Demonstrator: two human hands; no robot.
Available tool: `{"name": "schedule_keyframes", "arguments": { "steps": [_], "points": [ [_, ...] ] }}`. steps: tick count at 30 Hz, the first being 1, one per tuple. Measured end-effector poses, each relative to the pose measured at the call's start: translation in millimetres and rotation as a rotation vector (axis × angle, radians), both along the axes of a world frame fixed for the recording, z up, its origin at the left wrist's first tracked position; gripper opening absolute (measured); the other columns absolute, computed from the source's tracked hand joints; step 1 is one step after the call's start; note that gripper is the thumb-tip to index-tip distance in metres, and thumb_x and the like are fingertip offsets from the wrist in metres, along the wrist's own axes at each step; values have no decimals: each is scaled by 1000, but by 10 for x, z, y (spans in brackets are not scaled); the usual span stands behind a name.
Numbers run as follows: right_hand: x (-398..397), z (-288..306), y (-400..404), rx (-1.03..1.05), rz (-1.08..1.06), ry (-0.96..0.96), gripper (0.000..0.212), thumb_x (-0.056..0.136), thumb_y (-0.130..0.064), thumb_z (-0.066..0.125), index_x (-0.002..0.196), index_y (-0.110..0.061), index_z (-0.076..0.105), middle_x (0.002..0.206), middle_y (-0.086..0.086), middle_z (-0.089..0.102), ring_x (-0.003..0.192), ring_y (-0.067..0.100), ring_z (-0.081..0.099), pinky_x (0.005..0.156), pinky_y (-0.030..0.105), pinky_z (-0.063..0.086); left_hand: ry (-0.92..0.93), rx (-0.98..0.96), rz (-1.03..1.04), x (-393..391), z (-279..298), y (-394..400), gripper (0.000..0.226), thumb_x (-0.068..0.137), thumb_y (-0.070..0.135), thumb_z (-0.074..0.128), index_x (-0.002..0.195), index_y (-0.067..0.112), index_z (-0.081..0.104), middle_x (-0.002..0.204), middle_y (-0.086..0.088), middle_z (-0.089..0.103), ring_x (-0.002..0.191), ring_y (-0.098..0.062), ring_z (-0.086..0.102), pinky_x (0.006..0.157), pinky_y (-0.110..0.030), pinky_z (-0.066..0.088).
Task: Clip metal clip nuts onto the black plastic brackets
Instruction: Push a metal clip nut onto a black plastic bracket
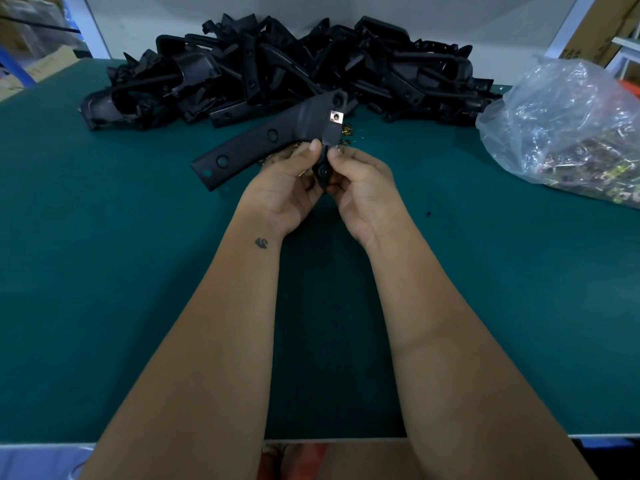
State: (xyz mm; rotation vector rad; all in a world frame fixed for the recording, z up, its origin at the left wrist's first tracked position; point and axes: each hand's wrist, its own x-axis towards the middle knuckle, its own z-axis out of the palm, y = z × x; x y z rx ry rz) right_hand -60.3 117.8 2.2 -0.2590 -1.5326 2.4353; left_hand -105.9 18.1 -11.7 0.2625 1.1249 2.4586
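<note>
Mid-bench, toward the far edge: left hand and right hand both pinch bracket, held above green bench. Long arm runs left; one clip nut seated just beyond right-hand fingers. Loose nuts behind.

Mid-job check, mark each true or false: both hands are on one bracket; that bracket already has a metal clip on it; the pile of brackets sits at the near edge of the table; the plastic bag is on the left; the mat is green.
1. Both hands hold one bracket. True: the left hand and right hand grip the bracket.
2. It carries a metal clip. True: a clip sits near its upper end.
3. The pile lies at the near edge. False: the pile is at the far edge.
4. The bag is on the left. False: the bag is on the right.
5. The mat is green. True: mat.
</note>
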Motion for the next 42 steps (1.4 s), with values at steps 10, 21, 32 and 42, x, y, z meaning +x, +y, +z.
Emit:
{"name": "schedule_keyframes", "arguments": {
  "steps": [10,21,32,42],
  "points": [
    [-1,-6,-22,105,-35,0,17,92,-3,61,79,-12,67,79,4,63,77,17,53,67,25,40,-66,12,21,18,12,21,11,96,10,61,92,7,71,87,-5,74,81,-16,72,75,-28,60],
    [24,13,-70,-29,-75,80,16,95,-5,59,84,-7,70,79,4,69,75,14,62,71,25,52,-209,228,66,59,13,11,25,98,21,58,115,3,60,95,-6,70,83,-15,67,75,-20,57],
    [6,20,-91,23,-87,72,15,93,-3,58,90,-7,72,81,7,68,77,18,59,77,30,50,-182,185,81,48,29,12,22,99,18,56,109,1,63,93,-8,70,82,-16,66,76,-22,57],
    [164,41,11,-23,-126,-59,18,96,-15,54,93,-12,72,73,-4,70,61,6,62,65,23,50,-18,-144,231,128,150,153,4,96,9,61,93,8,64,88,-6,68,75,-16,67,77,-27,57]
  ]
}}
